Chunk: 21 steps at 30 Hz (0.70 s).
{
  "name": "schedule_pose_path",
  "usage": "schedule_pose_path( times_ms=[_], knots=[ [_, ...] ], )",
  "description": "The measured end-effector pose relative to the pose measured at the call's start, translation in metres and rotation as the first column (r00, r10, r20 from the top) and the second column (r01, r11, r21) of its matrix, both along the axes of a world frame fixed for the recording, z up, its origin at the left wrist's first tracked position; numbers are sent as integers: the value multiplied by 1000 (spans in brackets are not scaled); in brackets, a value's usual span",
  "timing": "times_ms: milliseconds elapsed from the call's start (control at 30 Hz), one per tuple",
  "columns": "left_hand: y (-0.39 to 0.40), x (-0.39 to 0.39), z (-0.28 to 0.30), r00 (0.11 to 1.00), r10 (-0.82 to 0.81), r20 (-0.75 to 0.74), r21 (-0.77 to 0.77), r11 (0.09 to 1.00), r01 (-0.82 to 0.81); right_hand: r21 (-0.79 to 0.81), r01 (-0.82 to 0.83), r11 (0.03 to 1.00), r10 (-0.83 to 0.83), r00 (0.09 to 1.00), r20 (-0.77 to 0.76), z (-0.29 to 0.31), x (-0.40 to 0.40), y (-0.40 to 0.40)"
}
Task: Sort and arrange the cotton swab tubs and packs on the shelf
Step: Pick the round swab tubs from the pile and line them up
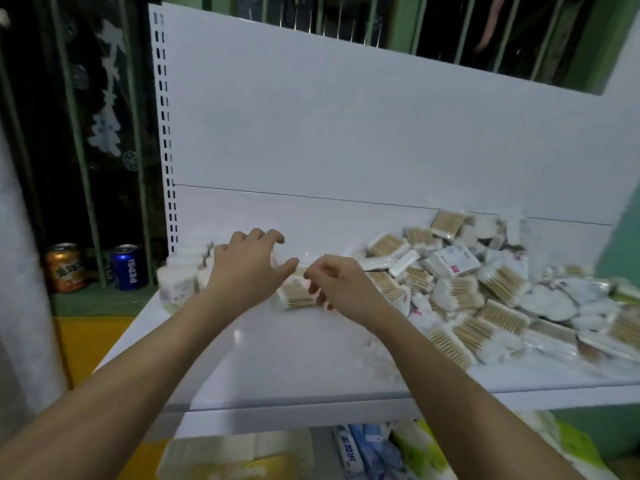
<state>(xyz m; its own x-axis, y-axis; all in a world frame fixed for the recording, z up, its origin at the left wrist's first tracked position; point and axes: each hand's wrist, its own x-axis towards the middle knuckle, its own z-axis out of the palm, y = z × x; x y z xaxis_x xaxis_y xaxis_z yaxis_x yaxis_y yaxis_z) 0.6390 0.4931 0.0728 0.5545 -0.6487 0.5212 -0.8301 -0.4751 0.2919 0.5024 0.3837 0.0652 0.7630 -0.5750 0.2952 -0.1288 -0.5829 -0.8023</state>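
Shelf, white metal, with a white back panel and a slotted upright at the panel's left edge; all places below are given relative to this shelf.

Cotton swab pack: clear wrap, wooden sticks, lying flat on the shelf left of centre. Its sticks run roughly left to right, so the long axis lies almost parallel to the shelf's front edge. No label is legible on it.

Left hand: over the shelf just left of the pack, fingers spread and bent, thumb stretched toward the pack's upper corner; whether it touches anything cannot be told.

Right hand: at the pack's right end, fingers curled in; it appears to pinch the wrap there, though blur hides the contact.

Tubs: round, white-topped, clustered at the shelf's left end near the upright.

Pile of swab packs: heaped loosely over the shelf's right half, the sticks pointing many ways. Some carry red-printed labels, unreadable.

Blue can: beyond the shelf's left end, on a green ledge, lettered "PEPSI" vertically.

Orange can: left of the blue can, bearing unreadable characters.

Packaged goods: below the shelf's front edge.
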Motion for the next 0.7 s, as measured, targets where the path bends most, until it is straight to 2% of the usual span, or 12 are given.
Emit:
schedule_pose_path(
  times_ms=[133, 267, 600, 700],
  knots=[
    [-50, -44, 29, 983, -160, -87, 101, 981, 168, -258, 79, 963, -112, 987, -114, 41, -53, -55],
    [-108, -88, 45, 946, -256, -199, 57, 961, 272, -351, 174, 920, -248, 952, -179, 55, -112, -117],
    [-272, -196, 60, 873, -408, -268, -96, 913, 397, -338, 325, 883, -385, 914, -128, 79, -225, -268],
    [-318, -213, 68, 882, -411, -229, -100, 912, 399, -347, 343, 873, -405, 906, -123, 81, -235, -301]
  ],
)
